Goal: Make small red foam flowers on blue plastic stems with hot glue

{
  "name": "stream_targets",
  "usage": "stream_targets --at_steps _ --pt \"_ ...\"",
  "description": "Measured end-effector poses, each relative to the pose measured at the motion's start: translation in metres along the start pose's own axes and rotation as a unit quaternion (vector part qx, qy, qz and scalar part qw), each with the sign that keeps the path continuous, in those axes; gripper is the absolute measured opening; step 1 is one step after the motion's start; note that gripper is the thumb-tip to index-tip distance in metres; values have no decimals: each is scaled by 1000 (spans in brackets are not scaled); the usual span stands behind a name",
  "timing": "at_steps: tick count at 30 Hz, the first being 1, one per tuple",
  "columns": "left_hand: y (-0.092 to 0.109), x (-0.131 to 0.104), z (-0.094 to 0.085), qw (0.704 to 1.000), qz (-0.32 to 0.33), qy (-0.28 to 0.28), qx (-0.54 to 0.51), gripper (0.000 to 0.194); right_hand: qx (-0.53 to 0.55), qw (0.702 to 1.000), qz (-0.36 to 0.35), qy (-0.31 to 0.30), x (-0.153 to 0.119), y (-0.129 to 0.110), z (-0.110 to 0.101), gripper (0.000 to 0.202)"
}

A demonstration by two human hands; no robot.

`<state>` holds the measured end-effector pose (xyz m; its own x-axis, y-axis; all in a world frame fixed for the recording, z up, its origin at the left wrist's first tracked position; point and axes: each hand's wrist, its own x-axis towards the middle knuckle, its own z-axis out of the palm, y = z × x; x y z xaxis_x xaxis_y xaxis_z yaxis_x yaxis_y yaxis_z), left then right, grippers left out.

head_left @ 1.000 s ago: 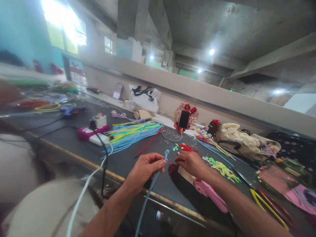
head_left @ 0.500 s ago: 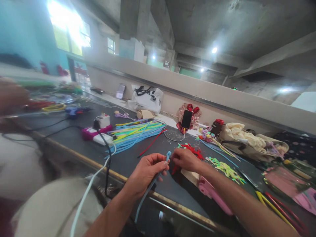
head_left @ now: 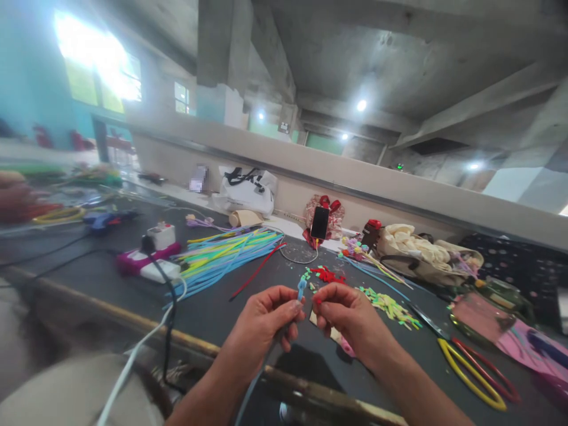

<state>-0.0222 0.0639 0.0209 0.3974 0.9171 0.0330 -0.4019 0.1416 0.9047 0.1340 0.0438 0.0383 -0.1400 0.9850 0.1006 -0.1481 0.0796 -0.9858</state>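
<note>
My left hand (head_left: 265, 324) is closed, its thumb and fingers pinching a light blue pipe cleaner (head_left: 302, 288). The folded or knotted tip stands up above the fingers, and the stem hangs down below the hand past the table edge. Close beside it, my right hand (head_left: 345, 315) pinches a small red piece (head_left: 318, 300), apart from the blue tip. Behind the hands lie a heap of red pieces (head_left: 328, 274) and a pile of yellow-green cut pieces (head_left: 390, 306). Under my right hand, a pink tool (head_left: 347, 348) is mostly hidden.
Yellow-and-red-handled scissors (head_left: 470, 370) lie at the right. A bundle of pipe cleaners (head_left: 231, 257) sits left of a single red one (head_left: 260, 271). A power strip (head_left: 151, 263) with cords is at the left edge. Behind stand a phone (head_left: 319, 222) and bags. Another person's hand (head_left: 13, 198) shows far left.
My right hand has come up from the red heap with a small red piece in its fingertips. My left hand still holds the blue pipe cleaner. The view has turned slightly right.
</note>
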Motion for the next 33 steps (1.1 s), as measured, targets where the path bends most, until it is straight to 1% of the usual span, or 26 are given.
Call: stream_targets --at_steps 5,10,13,17,26,30,33 --pt "-2 -4 6 1000 10 17 -4 9 20 999 -45 23 -2 2 6 8" --pt "-5 -7 7 999 -1 32 -13 11 35 997 -44 55 -2 1 8 9" --pt "-7 -8 9 999 -10 34 -13 13 39 995 -56 72 -4 1 8 12" --pt "-8 -10 12 998 -25 53 -1 16 53 995 -64 60 -6 2 9 14" --pt "-5 -15 20 995 -30 93 -4 17 50 992 -95 61 -13 5 8 16" --pt "-6 -15 19 996 -34 86 -9 18 -4 990 -124 62 -20 2 9 11" --pt "-9 -15 16 997 -35 69 -8 19 -12 993 -104 58 -23 4 10 5"
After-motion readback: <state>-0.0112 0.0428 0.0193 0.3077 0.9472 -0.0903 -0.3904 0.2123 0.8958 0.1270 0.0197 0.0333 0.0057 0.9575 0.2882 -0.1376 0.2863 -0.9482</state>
